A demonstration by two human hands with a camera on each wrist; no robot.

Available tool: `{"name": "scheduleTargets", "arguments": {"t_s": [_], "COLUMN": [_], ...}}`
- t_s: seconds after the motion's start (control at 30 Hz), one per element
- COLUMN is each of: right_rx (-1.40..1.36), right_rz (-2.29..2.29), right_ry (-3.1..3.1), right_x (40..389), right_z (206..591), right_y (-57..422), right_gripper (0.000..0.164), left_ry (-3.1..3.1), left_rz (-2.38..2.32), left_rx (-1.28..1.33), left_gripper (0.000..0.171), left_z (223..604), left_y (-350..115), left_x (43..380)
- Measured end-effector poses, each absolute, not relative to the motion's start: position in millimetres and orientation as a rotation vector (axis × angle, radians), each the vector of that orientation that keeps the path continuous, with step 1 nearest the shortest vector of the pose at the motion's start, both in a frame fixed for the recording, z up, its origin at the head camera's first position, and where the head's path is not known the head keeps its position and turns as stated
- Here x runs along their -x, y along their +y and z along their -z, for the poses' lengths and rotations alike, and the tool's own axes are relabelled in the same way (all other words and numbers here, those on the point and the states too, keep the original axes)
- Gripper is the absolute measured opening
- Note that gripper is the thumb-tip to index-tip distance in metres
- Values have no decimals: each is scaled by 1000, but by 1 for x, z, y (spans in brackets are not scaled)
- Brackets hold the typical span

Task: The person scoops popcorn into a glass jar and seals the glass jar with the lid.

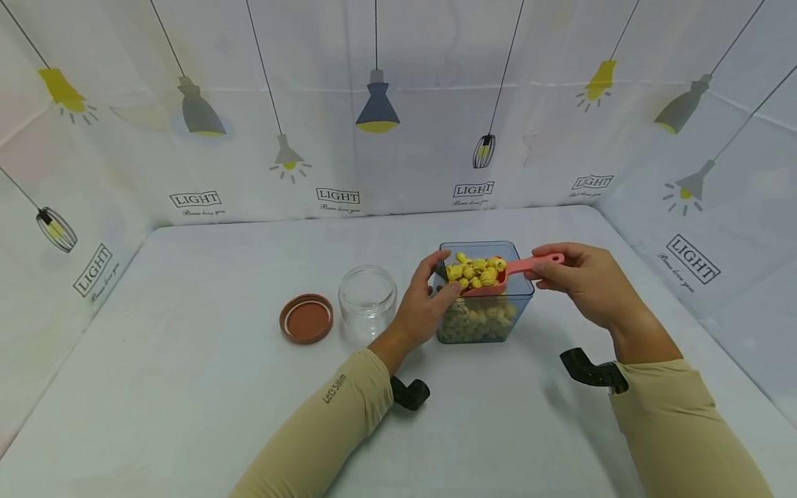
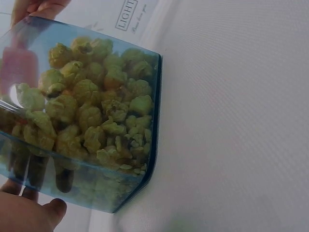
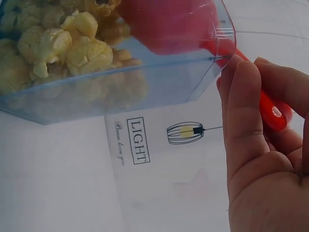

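Observation:
A translucent blue plastic container (image 1: 523, 296) holding yellow popcorn (image 1: 476, 268) stands on the white table, right of centre. My left hand (image 1: 420, 308) grips its left side, thumb at the front rim and fingers toward the back. In the left wrist view, those fingers (image 2: 57, 210) show against the container wall (image 2: 155, 96). My right hand (image 1: 591, 283) pinches the handle of a pink scoop (image 1: 528, 264) at the container's right rim. The scoop's bowl lies inside among the popcorn, seen through the wall in the right wrist view, where thumb and fingers hold the red-looking handle (image 3: 270, 111).
An open clear glass jar (image 1: 367, 294) stands left of the container, close to my left wrist. Farther left lies a round brown lid (image 1: 306, 319), its inner side up. A white cloth backdrop (image 1: 423, 166) printed with lamps rises behind the table and along both sides.

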State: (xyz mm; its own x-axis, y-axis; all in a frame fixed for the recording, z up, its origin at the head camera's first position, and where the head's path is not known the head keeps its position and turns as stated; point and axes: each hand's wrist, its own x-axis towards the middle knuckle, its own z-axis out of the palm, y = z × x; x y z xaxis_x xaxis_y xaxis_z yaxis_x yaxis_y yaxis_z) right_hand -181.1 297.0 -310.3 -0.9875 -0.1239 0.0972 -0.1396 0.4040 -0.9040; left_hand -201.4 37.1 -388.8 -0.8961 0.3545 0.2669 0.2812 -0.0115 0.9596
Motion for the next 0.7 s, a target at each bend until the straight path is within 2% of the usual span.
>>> {"name": "scheduleTargets", "arguments": {"t_s": [0.2, 0.47, 0.7], "right_rx": [-221, -219, -250], "right_rz": [-1824, -2093, -2230], "right_ry": [-2539, -2346, -2240], "right_x": [181, 182, 184], "right_z": [316, 324, 328], "right_y": [299, 306, 307], "right_gripper": [40, 15, 18], "left_ry": [2177, 2177, 2181], "left_rz": [-2074, -2076, -2076], "left_rx": [-683, -699, -690], "left_gripper": [56, 57, 57], "left_z": [389, 387, 386], "left_y": [37, 36, 36], "left_x": [200, 200, 201]}}
